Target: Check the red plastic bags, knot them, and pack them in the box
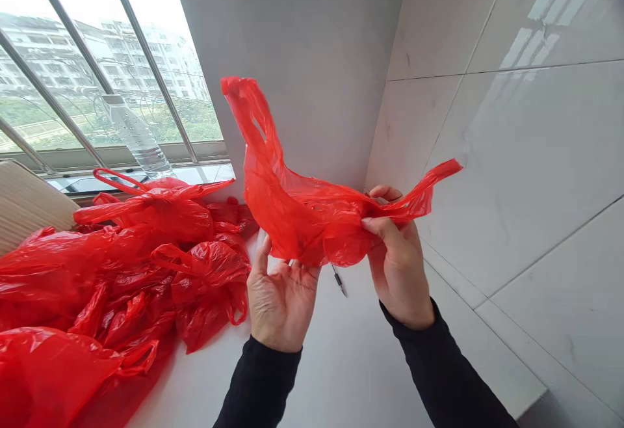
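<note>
Above a white table (pixel 336 363), a red plastic bag (pixel 307 213) is stretching lengthwise left to right, one handle pointing up, the other rightward. The right hand (pixel 402 265) is pinching it; the left hand (pixel 285 298) is loosely curling beneath, hidden fingertips leaving its grip unclear.

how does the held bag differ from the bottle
The held bag is red; the bottle is colourless. The held bag is limp and creased; the bottle has a tall, firm shape. The right hand pinches the held bag; the bottle stands by the window. Both look partly see-through.
</note>
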The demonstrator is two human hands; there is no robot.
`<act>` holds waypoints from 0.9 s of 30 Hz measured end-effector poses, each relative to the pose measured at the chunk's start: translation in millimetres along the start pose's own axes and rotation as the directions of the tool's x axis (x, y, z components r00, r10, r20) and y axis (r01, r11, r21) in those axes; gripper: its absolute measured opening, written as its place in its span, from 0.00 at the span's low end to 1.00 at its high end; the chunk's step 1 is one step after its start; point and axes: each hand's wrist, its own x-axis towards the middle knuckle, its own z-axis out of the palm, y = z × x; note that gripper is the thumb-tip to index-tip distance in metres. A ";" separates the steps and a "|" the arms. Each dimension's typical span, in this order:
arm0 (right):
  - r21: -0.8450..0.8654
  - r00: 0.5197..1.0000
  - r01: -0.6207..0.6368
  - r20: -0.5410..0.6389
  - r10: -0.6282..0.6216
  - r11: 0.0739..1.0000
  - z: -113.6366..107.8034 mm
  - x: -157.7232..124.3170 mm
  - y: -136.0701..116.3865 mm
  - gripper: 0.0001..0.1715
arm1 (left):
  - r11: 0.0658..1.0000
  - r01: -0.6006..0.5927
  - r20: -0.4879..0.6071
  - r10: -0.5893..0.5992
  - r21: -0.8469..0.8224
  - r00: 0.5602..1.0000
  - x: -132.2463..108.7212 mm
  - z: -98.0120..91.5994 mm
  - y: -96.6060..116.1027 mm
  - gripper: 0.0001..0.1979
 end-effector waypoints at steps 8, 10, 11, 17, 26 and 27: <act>-0.104 0.949 -0.099 0.290 0.125 0.990 1.9 -7.5 -6.9 0.21 | 0.998 0.027 -0.016 -0.028 -0.054 0.999 -1.0 3.3 1.9 0.17; -0.133 0.926 -0.101 0.350 0.142 0.986 2.2 -8.8 -8.0 0.23 | 0.997 0.033 -0.048 -0.036 -0.066 0.998 -2.2 3.7 3.4 0.15; -0.139 0.916 -0.098 0.373 0.144 0.985 2.5 -9.5 -8.3 0.23 | 0.997 0.038 -0.054 -0.041 -0.069 0.998 -2.8 3.7 3.8 0.14; -0.165 0.871 -0.109 0.459 0.174 0.980 2.9 -14.5 -9.8 0.28 | 0.986 -0.099 0.084 0.089 0.134 0.993 -8.2 6.2 1.6 0.14; -0.242 0.845 -0.068 0.502 0.185 0.968 3.5 -18.6 -15.9 0.27 | 0.969 -0.197 0.176 0.170 0.150 0.970 -12.1 11.6 8.6 0.08; -0.255 0.844 -0.055 0.505 0.182 0.965 3.5 -18.6 -16.4 0.27 | 0.969 -0.202 0.177 0.176 0.143 0.968 -12.1 11.5 9.0 0.09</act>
